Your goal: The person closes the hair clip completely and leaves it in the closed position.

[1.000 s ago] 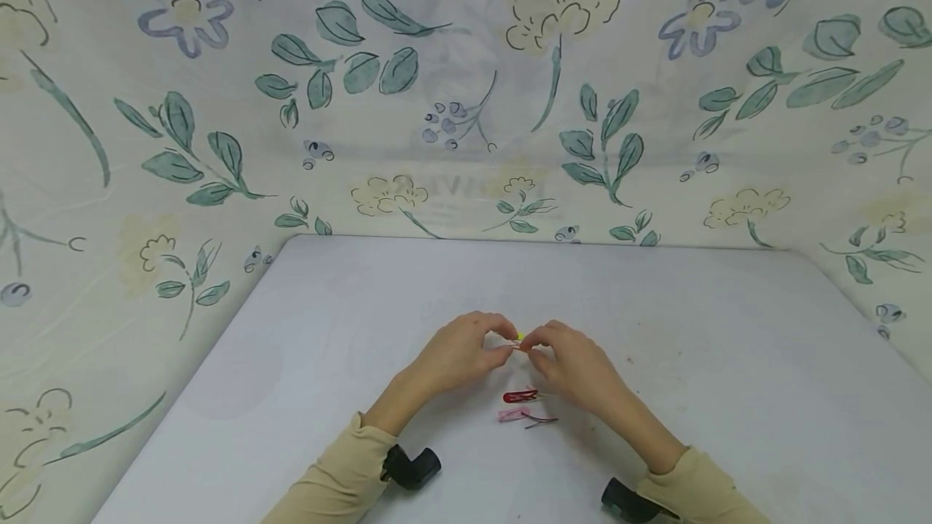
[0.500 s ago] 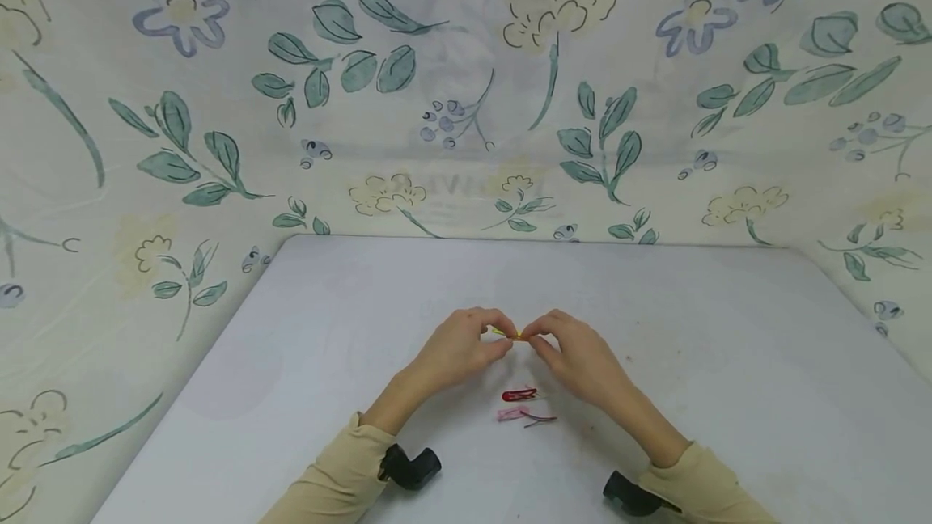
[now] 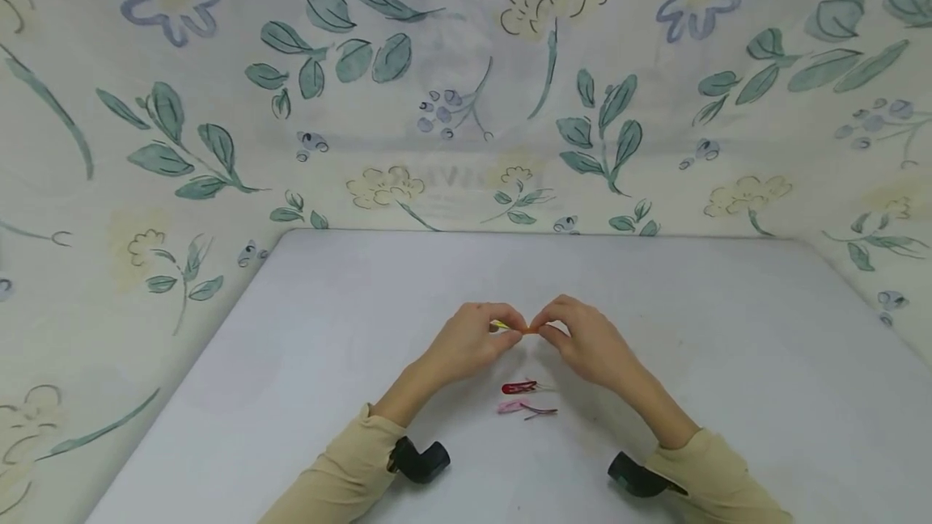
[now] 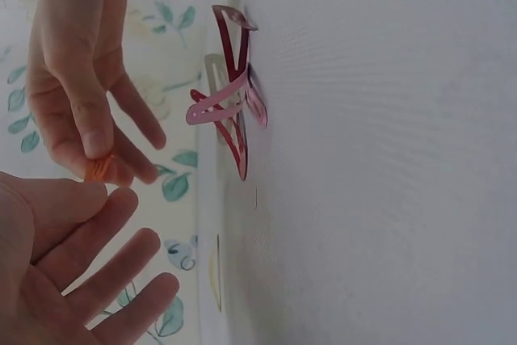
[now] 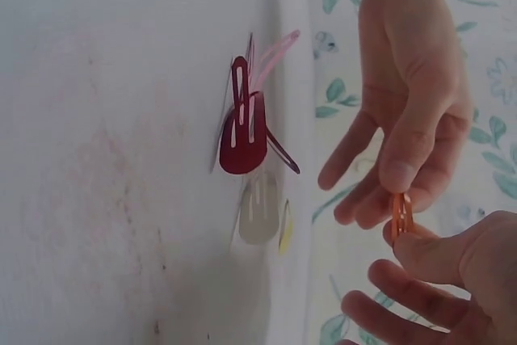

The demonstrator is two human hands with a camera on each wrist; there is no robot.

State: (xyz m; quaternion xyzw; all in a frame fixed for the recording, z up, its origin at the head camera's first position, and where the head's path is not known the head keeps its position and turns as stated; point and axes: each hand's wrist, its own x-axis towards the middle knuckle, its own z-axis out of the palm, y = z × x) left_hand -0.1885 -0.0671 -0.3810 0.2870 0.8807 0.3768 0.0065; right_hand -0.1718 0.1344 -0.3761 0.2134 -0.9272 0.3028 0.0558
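Note:
Both hands meet over the middle of the table in the head view. Between them is a small orange snap hair clip (image 5: 401,214). My left hand (image 3: 469,344) pinches one end between thumb and index finger. My right hand (image 3: 586,340) pinches the other end the same way; its remaining fingers are spread in the right wrist view. Fingertips cover much of the clip. A yellow hair clip (image 3: 499,325) shows through the gap between left thumb and index finger. Closer to the body lie a red hair clip (image 3: 519,387) and a pink one (image 3: 513,407).
A dark red, splayed hair clip (image 3: 540,412) lies beside the pink one. A cream clip (image 5: 259,214) lies near the red one. The white table (image 3: 328,289) meets a floral cloth (image 3: 466,160) at its back and sides.
Both hands have shifted slightly right and farther from the body, with the orange hair clip between them. The yellow clip now shows inside the left hand's curve instead of between the fingertips.

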